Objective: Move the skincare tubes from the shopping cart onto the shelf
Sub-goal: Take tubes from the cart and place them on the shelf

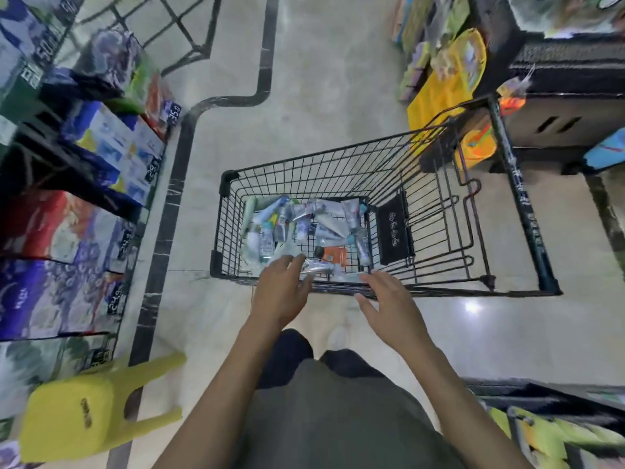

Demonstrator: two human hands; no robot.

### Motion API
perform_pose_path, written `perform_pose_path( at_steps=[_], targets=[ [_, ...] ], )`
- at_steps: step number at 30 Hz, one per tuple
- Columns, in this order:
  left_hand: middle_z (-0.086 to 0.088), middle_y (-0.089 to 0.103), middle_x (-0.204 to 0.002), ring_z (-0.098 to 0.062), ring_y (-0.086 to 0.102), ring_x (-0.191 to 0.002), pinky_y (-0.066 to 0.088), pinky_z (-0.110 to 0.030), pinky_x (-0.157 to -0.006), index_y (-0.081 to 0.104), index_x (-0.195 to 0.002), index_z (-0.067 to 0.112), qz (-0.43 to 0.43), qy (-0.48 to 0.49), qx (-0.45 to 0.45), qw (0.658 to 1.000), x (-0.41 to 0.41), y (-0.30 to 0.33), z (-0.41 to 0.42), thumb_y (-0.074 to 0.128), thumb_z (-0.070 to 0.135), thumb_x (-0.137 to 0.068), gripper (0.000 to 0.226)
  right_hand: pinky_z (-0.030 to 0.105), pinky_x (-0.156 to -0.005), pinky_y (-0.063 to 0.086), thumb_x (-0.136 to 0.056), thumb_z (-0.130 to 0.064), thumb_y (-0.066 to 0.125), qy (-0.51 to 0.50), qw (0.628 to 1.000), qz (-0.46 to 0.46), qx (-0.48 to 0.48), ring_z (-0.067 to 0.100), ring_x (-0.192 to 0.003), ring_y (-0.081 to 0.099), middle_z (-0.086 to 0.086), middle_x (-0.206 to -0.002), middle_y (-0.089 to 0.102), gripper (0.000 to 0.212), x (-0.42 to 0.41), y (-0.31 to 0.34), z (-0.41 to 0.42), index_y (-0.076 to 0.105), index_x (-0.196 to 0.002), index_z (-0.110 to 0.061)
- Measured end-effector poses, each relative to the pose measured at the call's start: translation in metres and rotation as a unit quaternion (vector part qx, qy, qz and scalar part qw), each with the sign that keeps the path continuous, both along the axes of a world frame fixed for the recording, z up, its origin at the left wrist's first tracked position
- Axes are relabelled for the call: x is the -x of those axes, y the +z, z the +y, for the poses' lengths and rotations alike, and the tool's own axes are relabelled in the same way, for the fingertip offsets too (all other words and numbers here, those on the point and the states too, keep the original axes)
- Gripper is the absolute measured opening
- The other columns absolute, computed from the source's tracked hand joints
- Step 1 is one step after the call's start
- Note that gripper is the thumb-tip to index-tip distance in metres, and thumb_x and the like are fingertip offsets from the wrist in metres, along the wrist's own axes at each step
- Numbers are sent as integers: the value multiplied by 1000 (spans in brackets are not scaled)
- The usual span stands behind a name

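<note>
A black wire shopping cart [439, 184] stands in the aisle in front of me. Several skincare tubes [304, 225], mostly silver, white and pale green, lie piled on its floor, with one orange tube [334, 255] near the front. My left hand [280, 289] reaches over the cart's near rim, fingers straight above a silver tube [318, 266]. Beside it, my right hand [389, 302] hovers over the same rim with fingers spread, holding nothing. The shelf [111, 157] on the left holds boxed goods.
A yellow plastic stool [77, 411] stands at the lower left by the shelf. More shelving with yellow and green packs [449, 72] lines the right side, and another rack [558, 431] sits at the lower right. The cart's handle [521, 204] points right.
</note>
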State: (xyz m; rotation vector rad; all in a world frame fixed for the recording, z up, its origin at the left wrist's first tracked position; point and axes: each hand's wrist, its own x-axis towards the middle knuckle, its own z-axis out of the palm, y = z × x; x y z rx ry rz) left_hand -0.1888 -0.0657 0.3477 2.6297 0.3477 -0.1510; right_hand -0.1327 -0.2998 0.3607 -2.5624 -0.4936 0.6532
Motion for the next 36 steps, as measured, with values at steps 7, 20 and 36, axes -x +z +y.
perform_pose_path(
  at_steps=[7,20,36],
  targets=[
    [-15,60,-133,-36,56,-120,47,-44,-94,52,-142,9,109,68,54,990,-49,-65,48,57,33,-101,48,38,-111,41,-101,-32,59,56,997,53,9,24,-135,49,1,-148,55,50,-97,-50,82,49,-150,-24],
    [-21,55,-130,-41,55,-118,51,-52,-93,45,-142,5,266,102,70,956,-137,-272,134,68,20,-91,58,48,-98,54,-91,-19,74,61,976,183,103,29,-119,62,6,-133,64,50,-189,-254,154,58,-138,-25],
    [-19,52,-130,-39,53,-118,49,-52,-97,45,-134,11,266,108,58,956,-126,-400,144,79,30,-84,64,53,-101,48,-86,-31,76,156,965,71,200,42,-128,48,21,-137,53,62,-201,-408,158,52,-142,-17]
  ],
)
